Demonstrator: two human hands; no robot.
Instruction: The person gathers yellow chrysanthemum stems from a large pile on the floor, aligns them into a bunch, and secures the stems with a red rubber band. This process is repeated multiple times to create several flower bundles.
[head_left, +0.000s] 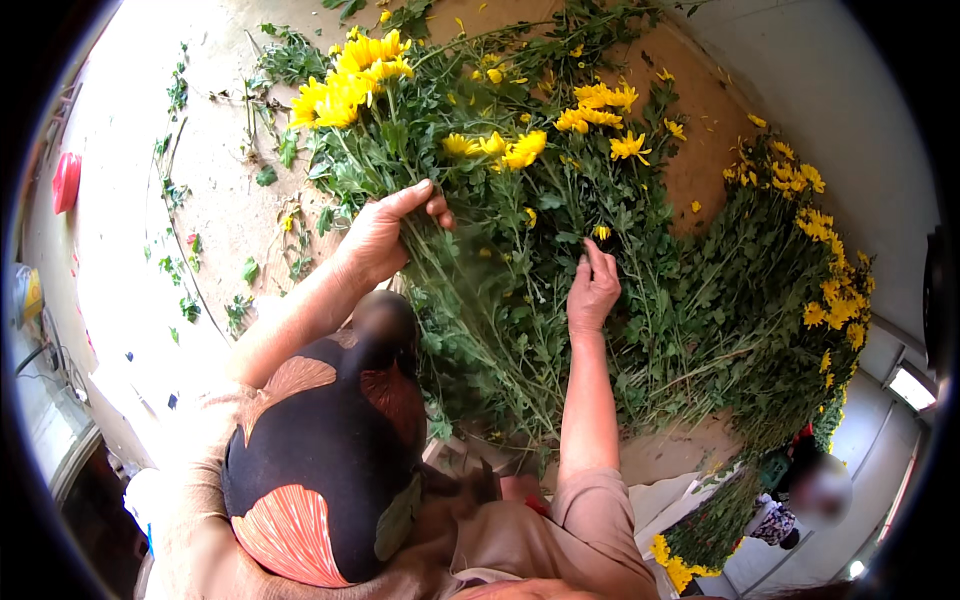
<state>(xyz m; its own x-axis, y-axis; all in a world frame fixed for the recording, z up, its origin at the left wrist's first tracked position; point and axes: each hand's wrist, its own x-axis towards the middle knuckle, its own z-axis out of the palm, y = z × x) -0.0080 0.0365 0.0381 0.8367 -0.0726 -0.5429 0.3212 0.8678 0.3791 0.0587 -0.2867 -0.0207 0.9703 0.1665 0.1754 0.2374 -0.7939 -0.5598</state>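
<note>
A bunch of long-stemmed yellow chrysanthemums (337, 94) is held by the stems in my left hand (382, 232), its blooms pointing away from me to the upper left. The bare stems run down below that hand toward the lower right. To the right, my right hand (594, 289) reaches into the pile of leafy chrysanthemum stems (525, 330), thumb and fingertips near a small yellow bud (601, 232). Whether those fingers grip a stem cannot be made out. More yellow blooms (600, 105) lie on the pile beyond that hand.
Many more chrysanthemums (832, 292) are heaped along the right side. Loose leaves and petals are scattered on the table (232, 180). A red round object (67, 182) sits at the far left. Another person (795, 506), face blurred, is at the lower right beside more flowers.
</note>
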